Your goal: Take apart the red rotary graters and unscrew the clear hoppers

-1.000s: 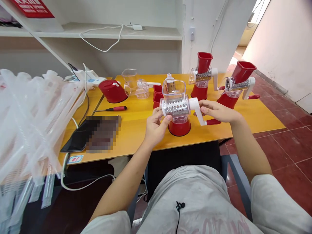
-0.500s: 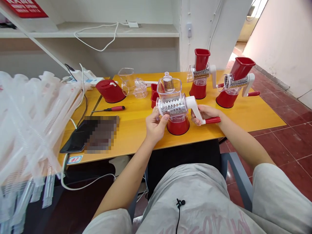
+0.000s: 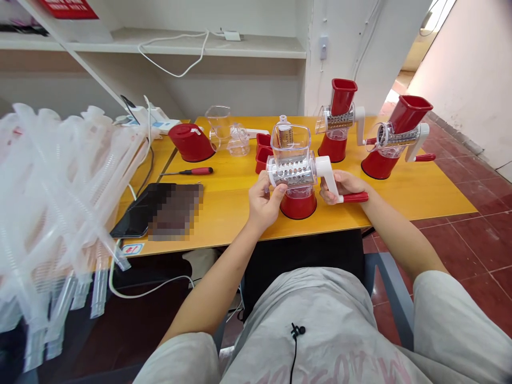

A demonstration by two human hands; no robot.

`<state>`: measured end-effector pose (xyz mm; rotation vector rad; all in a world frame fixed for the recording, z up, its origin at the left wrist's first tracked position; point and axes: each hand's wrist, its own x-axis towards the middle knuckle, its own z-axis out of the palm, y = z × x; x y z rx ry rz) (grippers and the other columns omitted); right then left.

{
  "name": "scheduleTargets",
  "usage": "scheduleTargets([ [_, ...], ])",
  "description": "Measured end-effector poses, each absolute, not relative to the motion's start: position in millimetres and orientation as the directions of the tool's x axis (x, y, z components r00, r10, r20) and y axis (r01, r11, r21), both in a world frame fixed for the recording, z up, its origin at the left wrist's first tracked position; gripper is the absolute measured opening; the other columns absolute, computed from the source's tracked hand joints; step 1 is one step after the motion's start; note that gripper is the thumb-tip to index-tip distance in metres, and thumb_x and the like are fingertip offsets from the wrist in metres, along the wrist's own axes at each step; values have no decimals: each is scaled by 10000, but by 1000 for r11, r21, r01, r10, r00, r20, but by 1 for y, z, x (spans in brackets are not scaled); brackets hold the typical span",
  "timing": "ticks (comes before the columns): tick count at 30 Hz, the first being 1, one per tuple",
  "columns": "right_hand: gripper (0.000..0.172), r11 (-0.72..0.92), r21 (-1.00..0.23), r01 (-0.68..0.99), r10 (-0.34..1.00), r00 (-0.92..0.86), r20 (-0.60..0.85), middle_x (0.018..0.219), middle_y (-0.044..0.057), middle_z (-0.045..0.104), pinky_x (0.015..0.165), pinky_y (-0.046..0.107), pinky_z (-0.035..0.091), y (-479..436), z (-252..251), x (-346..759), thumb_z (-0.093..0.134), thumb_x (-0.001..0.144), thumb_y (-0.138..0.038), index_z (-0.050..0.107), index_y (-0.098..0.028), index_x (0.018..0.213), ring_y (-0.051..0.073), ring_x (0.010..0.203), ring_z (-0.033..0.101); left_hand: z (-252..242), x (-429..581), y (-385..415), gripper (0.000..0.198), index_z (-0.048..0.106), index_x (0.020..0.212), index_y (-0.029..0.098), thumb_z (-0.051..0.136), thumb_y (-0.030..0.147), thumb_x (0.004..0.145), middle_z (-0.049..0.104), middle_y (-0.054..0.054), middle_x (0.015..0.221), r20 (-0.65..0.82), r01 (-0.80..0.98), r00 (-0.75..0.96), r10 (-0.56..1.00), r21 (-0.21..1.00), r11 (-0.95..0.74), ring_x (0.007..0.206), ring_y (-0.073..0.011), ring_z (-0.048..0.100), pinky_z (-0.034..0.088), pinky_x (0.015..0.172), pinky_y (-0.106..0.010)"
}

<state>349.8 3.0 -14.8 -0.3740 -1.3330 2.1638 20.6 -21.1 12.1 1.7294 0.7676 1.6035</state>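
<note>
A rotary grater [image 3: 296, 169] stands upright at the table's front edge, with a red base [image 3: 298, 205], a clear housing and a perforated metal drum inside. My left hand [image 3: 264, 201] grips the open left end of the clear housing, thumb in front. On the other side, my right hand [image 3: 340, 184] is closed at the white crank arm [image 3: 328, 178], its fingers partly hidden behind it. The crank's red handle [image 3: 355, 197] points right, in front of my right wrist. The clear hopper on top has no red piece in it, and a metal drum [image 3: 285, 134] stands behind.
Two graters with red hoppers [image 3: 343, 96] [image 3: 410, 109] stand back right. Left of mine are red parts [image 3: 263, 152], clear housings [image 3: 238, 140], a red base [image 3: 191, 143], a screwdriver [image 3: 196, 171] and a dark phone [image 3: 134, 216]. Translucent tubes [image 3: 60, 202] crowd the far left.
The whole view has shifted, so the scene sits slightly farther right. Both hands keep their places on the grater, and the crank stays at about the same angle.
</note>
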Motion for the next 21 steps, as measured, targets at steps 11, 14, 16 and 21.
scheduleTargets([
  [11,475,-310,-904,-295,658,-753,20,1433,122,800,1060,464,754,-10,-15,366,814,1161,-521,758,-173,1479,250,1230,818,6,16,-18,665,875,904,231,1020,872,808,814,-112,990,589,-14,-57,806,807,-591,1060,-313,771,645,1048,-472],
  [14,470,-290,-910,-297,688,-726,18,1414,119,803,1045,454,755,-11,-12,367,812,1162,-524,760,-171,1468,244,1210,819,5,13,-17,767,845,873,218,1080,916,658,781,-92,953,568,-17,-140,811,818,-575,1013,-298,769,655,1011,-441],
  [16,467,-275,-913,-301,710,-704,18,1394,115,806,1028,444,755,-12,-11,368,809,1163,-530,762,-169,1456,237,1188,820,6,11,-16,865,815,851,210,969,1045,686,751,-83,916,561,-17,-172,810,820,-572,926,-268,740,646,930,-407],
  [21,468,-215,-922,-322,790,-613,30,1362,108,808,991,420,754,-17,-7,369,803,1166,-540,761,-168,1447,223,1145,818,14,6,-13,866,638,808,229,616,1071,1010,578,-25,802,472,-38,-254,844,867,-496,734,-179,554,504,694,-319],
])
